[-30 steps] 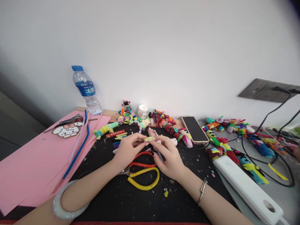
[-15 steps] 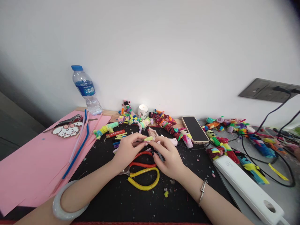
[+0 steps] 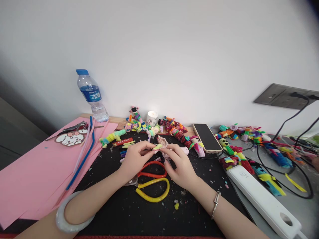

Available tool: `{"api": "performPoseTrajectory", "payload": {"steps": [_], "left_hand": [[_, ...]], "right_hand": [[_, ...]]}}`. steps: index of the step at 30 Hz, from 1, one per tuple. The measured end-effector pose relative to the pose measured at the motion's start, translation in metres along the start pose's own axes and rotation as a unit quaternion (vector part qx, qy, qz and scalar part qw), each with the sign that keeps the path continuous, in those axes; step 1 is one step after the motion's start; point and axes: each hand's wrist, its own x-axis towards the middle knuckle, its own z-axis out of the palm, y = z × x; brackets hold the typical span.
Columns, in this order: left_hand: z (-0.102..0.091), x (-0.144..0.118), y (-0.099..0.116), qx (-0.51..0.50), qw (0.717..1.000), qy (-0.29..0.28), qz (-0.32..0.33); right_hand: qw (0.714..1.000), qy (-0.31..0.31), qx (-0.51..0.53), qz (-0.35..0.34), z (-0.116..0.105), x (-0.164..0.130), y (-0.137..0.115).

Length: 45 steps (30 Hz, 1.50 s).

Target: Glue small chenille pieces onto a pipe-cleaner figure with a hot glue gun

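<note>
Pinching a small yellow-green fuzzy piece [image 3: 158,146] between fingertips, the left hand [image 3: 136,157] and right hand [image 3: 179,163] hold it just above the black surface [image 3: 119,212], over the scissors [image 3: 152,184]. It looks light, soft and bendable, likely with a wire core, so gripping its ends suits it best. The water bottle [image 3: 91,94] carries a blue label with white characters, too small to read; the candle jar [image 3: 152,118] print is unreadable.

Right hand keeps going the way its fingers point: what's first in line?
Likely the small yellow-green piece pinched between both hands, then the left hand fingertips. The right hand points up-left; depth is hard to judge.
</note>
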Motion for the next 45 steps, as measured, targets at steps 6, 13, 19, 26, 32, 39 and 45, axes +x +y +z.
{"api": "performPoseTrajectory", "payload": {"steps": [6, 13, 19, 26, 32, 39, 45], "left_hand": [[0.0, 0.003, 0.002, -0.075, 0.996, -0.009, -0.037], [0.001, 0.004, 0.008, -0.166, 0.977, -0.077, -0.109], [0.002, 0.004, 0.005, -0.161, 0.979, -0.092, -0.079], [0.0, 0.001, 0.009, -0.106, 0.99, -0.071, -0.057], [0.0, 0.0, 0.011, -0.092, 0.992, -0.063, -0.056], [-0.002, 0.006, 0.008, -0.179, 0.978, 0.019, -0.104], [-0.006, 0.013, 0.005, -0.293, 0.941, 0.081, -0.149]], "right_hand": [[1.0, 0.003, 0.015, 0.001, 0.0, 0.0, 0.0], [0.999, 0.042, 0.013, 0.013, 0.002, 0.0, 0.007], [0.999, 0.045, 0.008, 0.017, 0.003, -0.001, 0.012], [0.997, 0.057, 0.0, 0.046, 0.003, -0.002, 0.014], [0.999, 0.048, 0.002, 0.02, 0.002, -0.002, 0.012], [0.992, 0.095, -0.04, 0.074, -0.001, -0.001, 0.014], [0.98, 0.059, -0.131, 0.138, -0.002, 0.002, 0.02]]}}
